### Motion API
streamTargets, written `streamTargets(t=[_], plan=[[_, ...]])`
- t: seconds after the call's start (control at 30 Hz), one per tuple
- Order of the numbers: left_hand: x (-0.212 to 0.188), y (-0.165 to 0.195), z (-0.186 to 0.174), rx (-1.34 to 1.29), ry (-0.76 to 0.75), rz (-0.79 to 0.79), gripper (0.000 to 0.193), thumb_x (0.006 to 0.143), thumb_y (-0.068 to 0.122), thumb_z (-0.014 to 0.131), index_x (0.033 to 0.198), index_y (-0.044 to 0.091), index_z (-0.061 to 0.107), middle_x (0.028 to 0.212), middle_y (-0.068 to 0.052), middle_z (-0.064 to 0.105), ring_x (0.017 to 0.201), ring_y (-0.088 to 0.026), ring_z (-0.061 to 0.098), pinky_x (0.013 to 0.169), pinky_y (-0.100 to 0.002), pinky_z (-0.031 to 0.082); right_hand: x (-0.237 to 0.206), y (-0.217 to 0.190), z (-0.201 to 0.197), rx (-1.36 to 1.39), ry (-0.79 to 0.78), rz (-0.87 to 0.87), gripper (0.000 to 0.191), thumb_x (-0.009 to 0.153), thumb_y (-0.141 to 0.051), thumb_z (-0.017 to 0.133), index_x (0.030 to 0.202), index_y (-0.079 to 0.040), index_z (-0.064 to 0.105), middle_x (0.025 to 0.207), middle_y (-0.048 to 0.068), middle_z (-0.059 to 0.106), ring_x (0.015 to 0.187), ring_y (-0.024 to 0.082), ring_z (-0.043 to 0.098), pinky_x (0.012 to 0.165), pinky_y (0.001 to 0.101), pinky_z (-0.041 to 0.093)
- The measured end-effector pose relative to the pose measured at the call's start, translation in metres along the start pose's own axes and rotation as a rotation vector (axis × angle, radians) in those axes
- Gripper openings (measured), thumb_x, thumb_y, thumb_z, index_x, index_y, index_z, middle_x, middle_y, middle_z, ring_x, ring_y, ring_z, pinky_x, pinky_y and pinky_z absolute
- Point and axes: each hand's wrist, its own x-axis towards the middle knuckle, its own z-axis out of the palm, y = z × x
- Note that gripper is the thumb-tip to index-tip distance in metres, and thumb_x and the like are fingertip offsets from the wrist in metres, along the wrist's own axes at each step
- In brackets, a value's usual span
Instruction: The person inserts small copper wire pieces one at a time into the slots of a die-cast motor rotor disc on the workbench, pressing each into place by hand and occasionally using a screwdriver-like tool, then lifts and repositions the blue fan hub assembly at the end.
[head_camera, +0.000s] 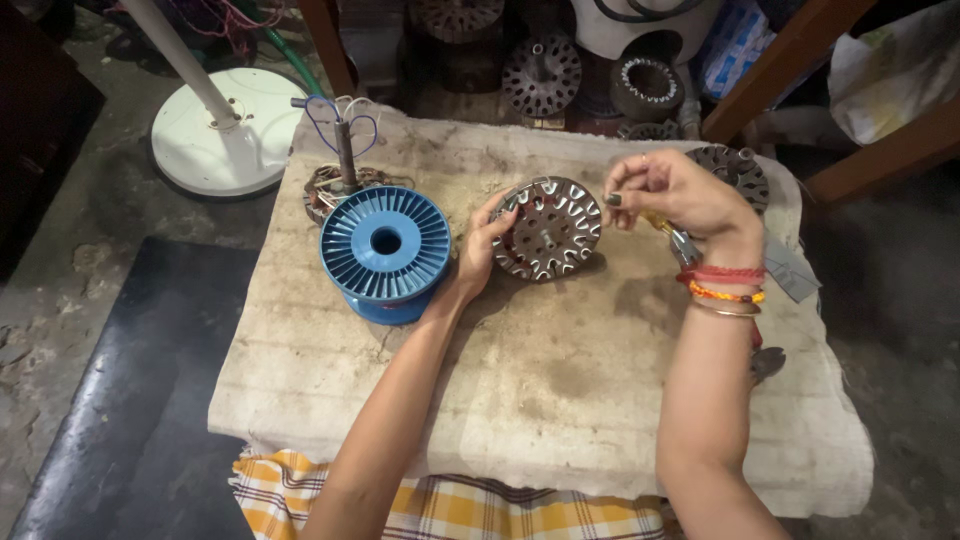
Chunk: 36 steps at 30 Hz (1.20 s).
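A round metal stator core (548, 228) with slotted teeth lies tilted on the cloth-covered work surface (560, 400). My left hand (482, 250) grips its left rim, thumb on top. Just right of the core, my right hand (672, 192) hovers with fingers pinched together, apparently on something thin that I cannot make out; a yellow-handled tool (672, 233) shows under its palm. Red and orange threads and a bangle ring that wrist.
A blue plastic spool (386, 250) stands left of the core, with a wound motor part and shaft (345, 170) behind it. Another stator (738, 172) lies behind my right hand. A white fan base (225, 130) stands far left; several metal cores sit at the back.
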Motion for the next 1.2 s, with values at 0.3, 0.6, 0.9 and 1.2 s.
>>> streamTargets(t=[0.3,0.6,0.9,1.2], plan=[[-0.001,0.007,0.001,-0.008,-0.014,-0.015,0.054,0.098,0.029,0.064,0.142,-0.001,0.057,0.127,-0.008,0.069,0.117,-0.019,0.061,0.104,-0.031,0.046,-0.011,-0.014,0.003,-0.137,0.216,0.329,0.014,0.093,0.001,0.065,0.105,0.006,0.07,0.092,0.01,0.08,0.078,0.015,0.071,0.065,0.0287,0.054],[-0.002,0.01,0.002,0.033,-0.008,-0.008,0.054,0.097,0.029,0.063,0.141,-0.002,0.058,0.131,-0.01,0.068,0.122,-0.021,0.06,0.107,-0.032,0.044,-0.004,-0.049,0.033,-0.566,0.343,0.152,0.046,0.08,0.001,0.073,0.125,-0.01,0.068,0.126,0.006,0.071,0.119,0.02,0.066,0.101,0.0379,0.052],[0.0,0.008,0.003,-0.022,0.004,-0.021,0.052,0.098,0.024,0.064,0.142,-0.003,0.057,0.131,-0.009,0.068,0.12,-0.02,0.061,0.106,-0.031,0.044,-0.003,-0.077,0.054,-0.757,0.203,0.2,0.054,0.073,0.008,0.066,0.124,-0.009,0.065,0.123,0.009,0.072,0.118,0.025,0.066,0.106,0.0396,0.05],[-0.002,0.011,0.004,-0.016,-0.03,0.002,0.054,0.097,0.027,0.063,0.142,-0.003,0.057,0.133,-0.011,0.067,0.124,-0.021,0.061,0.109,-0.031,0.044,0.009,-0.071,0.063,-0.649,0.281,-0.089,0.049,0.074,-0.006,0.082,0.12,-0.001,0.066,0.113,0.014,0.074,0.102,0.023,0.071,0.094,0.0358,0.055]])
